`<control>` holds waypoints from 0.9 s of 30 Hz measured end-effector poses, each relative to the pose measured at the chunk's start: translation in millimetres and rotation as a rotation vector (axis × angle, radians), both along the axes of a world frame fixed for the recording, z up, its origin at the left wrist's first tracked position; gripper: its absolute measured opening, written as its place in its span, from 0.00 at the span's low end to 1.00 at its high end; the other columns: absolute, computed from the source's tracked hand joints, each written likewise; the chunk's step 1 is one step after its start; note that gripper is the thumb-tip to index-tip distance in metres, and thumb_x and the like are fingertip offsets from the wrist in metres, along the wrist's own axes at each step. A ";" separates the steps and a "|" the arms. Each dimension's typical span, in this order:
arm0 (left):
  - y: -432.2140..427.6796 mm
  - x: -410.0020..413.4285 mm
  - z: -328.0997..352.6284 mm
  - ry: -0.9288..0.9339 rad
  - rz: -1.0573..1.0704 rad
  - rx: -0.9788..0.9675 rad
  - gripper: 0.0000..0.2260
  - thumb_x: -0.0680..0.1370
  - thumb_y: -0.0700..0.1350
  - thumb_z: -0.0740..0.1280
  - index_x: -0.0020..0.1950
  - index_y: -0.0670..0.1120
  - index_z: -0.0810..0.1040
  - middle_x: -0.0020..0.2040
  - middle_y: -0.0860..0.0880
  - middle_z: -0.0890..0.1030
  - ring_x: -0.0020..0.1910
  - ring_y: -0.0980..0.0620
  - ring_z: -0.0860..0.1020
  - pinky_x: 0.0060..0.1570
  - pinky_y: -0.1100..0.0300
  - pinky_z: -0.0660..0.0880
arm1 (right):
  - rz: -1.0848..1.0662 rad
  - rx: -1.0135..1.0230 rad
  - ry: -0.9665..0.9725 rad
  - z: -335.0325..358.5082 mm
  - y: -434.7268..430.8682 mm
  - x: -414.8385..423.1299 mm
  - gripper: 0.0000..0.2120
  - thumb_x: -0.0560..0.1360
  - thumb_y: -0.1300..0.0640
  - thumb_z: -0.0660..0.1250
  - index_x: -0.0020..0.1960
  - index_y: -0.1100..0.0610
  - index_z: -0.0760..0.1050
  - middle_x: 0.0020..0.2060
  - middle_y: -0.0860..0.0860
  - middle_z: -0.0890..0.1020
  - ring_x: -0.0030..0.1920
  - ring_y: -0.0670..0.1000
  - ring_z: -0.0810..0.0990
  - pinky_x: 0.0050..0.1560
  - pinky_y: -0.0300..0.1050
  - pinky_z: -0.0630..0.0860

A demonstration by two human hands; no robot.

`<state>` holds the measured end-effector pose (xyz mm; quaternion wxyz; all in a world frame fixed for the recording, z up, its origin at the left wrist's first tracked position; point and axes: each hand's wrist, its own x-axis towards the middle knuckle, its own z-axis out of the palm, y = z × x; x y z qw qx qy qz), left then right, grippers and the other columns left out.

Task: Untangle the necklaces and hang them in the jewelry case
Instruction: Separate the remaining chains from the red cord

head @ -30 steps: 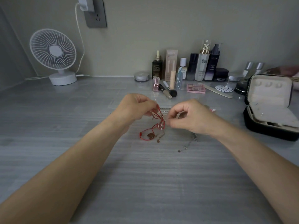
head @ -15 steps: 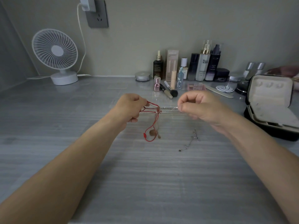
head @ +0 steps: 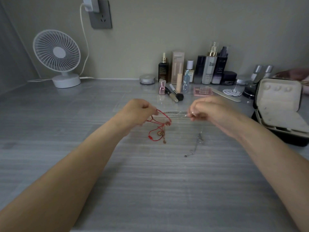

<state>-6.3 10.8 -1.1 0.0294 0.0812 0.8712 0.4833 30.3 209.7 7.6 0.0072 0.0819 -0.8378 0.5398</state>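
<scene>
The tangle of necklaces (head: 164,122) hangs just above the grey table (head: 150,181), in mid-view between the two hands. The left hand (head: 137,113) has its fingers curled, with thumb and forefinger pinching the red cord necklace (head: 154,121). The cord's loops droop below the hand, with a small gold-coloured pendant (head: 160,133) at the lower loop. Fine silver chains (head: 177,114) run taut from that knot across to the right hand (head: 212,111), whose curled fingertips pinch them. One chain tail (head: 194,148) drops from the right hand and lies on the table.

The jewelry case (head: 280,104) sits open at the right edge, well apart from the necklaces. It is black outside and cream inside, its lid upright with three round hooks near the top.

Along the wall stands a row of cosmetics:
- a dark dropper bottle (head: 163,69)
- a beige carton (head: 178,68)
- a white pump bottle (head: 209,67) with a gold top

Their labels carry print too small and blurred to read. In front lie a pink perfume bottle (head: 161,87), a makeup brush (head: 176,92), a pink palette (head: 202,91) and a nail file (head: 225,96). At far left a white desk fan (head: 56,54) stands below a grey wall socket (head: 101,16) with a white plug (head: 90,3) in it.
</scene>
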 end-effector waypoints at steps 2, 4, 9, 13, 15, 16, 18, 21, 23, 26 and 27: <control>2.0 1.3 1.8 -0.072 -0.038 0.170 0.10 0.77 0.43 0.62 0.37 0.47 0.78 0.25 0.53 0.67 0.26 0.55 0.64 0.33 0.62 0.67 | -0.045 0.270 -0.011 -5.0 1.7 -3.4 0.13 0.60 0.52 0.63 0.32 0.63 0.77 0.36 0.61 0.80 0.40 0.51 0.75 0.50 0.48 0.71; 3.8 2.8 3.2 -0.118 -0.054 0.256 0.11 0.77 0.43 0.61 0.36 0.46 0.76 0.20 0.55 0.64 0.21 0.57 0.63 0.33 0.62 0.67 | -0.068 0.443 -0.031 -10.3 1.6 -6.6 0.14 0.65 0.51 0.66 0.34 0.64 0.77 0.32 0.56 0.76 0.36 0.51 0.72 0.43 0.45 0.69; 4.6 6.2 8.2 -0.135 -0.049 0.336 0.10 0.78 0.42 0.61 0.37 0.46 0.76 0.20 0.55 0.62 0.19 0.57 0.60 0.35 0.60 0.68 | -0.073 0.700 -0.014 -14.6 0.7 -6.0 0.07 0.67 0.51 0.67 0.35 0.53 0.79 0.35 0.46 0.81 0.38 0.48 0.78 0.43 0.44 0.75; 5.5 9.1 11.1 -0.124 -0.076 0.360 0.09 0.77 0.42 0.61 0.38 0.46 0.76 0.20 0.55 0.61 0.19 0.57 0.60 0.34 0.61 0.67 | -0.039 0.647 0.128 -16.0 -12.5 -1.0 0.09 0.68 0.52 0.69 0.47 0.50 0.81 0.46 0.44 0.82 0.46 0.45 0.78 0.50 0.40 0.73; 5.0 9.8 12.1 -0.118 -0.079 0.361 0.08 0.77 0.42 0.61 0.38 0.46 0.75 0.20 0.55 0.62 0.19 0.57 0.61 0.32 0.62 0.66 | -0.026 0.636 0.201 -17.5 -22.2 0.0 0.13 0.68 0.50 0.70 0.52 0.50 0.79 0.49 0.45 0.81 0.49 0.45 0.77 0.50 0.39 0.71; 4.6 10.0 12.5 -0.117 -0.081 0.364 0.08 0.77 0.42 0.61 0.39 0.46 0.76 0.20 0.55 0.62 0.19 0.57 0.61 0.32 0.62 0.66 | -0.020 0.629 0.228 -18.5 -27.0 0.4 0.14 0.69 0.48 0.70 0.53 0.51 0.79 0.49 0.45 0.80 0.50 0.45 0.76 0.50 0.40 0.71; 4.1 10.5 13.2 -0.118 -0.089 0.374 0.08 0.77 0.42 0.61 0.39 0.46 0.76 0.20 0.55 0.62 0.19 0.58 0.61 0.33 0.62 0.67 | -0.009 0.583 0.264 -20.8 -34.6 1.3 0.15 0.68 0.44 0.70 0.52 0.50 0.78 0.48 0.44 0.80 0.49 0.44 0.76 0.49 0.40 0.71; 4.5 11.0 13.9 -0.120 -0.098 0.393 0.08 0.77 0.42 0.61 0.40 0.46 0.76 0.20 0.55 0.62 0.19 0.57 0.61 0.33 0.61 0.67 | -0.005 0.558 0.292 -21.8 -40.0 3.0 0.14 0.67 0.44 0.71 0.48 0.50 0.78 0.45 0.44 0.79 0.46 0.44 0.76 0.46 0.39 0.70; 4.6 12.0 14.7 -0.125 -0.110 0.421 0.08 0.78 0.43 0.61 0.40 0.46 0.76 0.19 0.55 0.61 0.20 0.57 0.61 0.33 0.61 0.66 | -0.003 0.566 0.275 -21.2 -40.3 4.4 0.13 0.67 0.45 0.72 0.46 0.50 0.77 0.41 0.42 0.77 0.45 0.44 0.75 0.44 0.39 0.69; 3.1 12.9 16.0 -0.143 -0.135 0.502 0.09 0.79 0.43 0.60 0.40 0.46 0.76 0.19 0.55 0.61 0.19 0.58 0.61 0.31 0.62 0.67 | 0.003 0.597 0.257 -22.9 -41.5 4.6 0.12 0.66 0.45 0.73 0.46 0.50 0.77 0.36 0.40 0.73 0.43 0.44 0.74 0.42 0.40 0.69; 2.6 13.0 16.6 -0.150 -0.143 0.528 0.09 0.79 0.43 0.60 0.40 0.46 0.76 0.19 0.56 0.61 0.19 0.58 0.61 0.31 0.62 0.67 | 0.006 0.600 0.257 -23.9 -42.2 4.4 0.12 0.67 0.45 0.72 0.46 0.50 0.78 0.35 0.40 0.73 0.42 0.44 0.74 0.41 0.40 0.69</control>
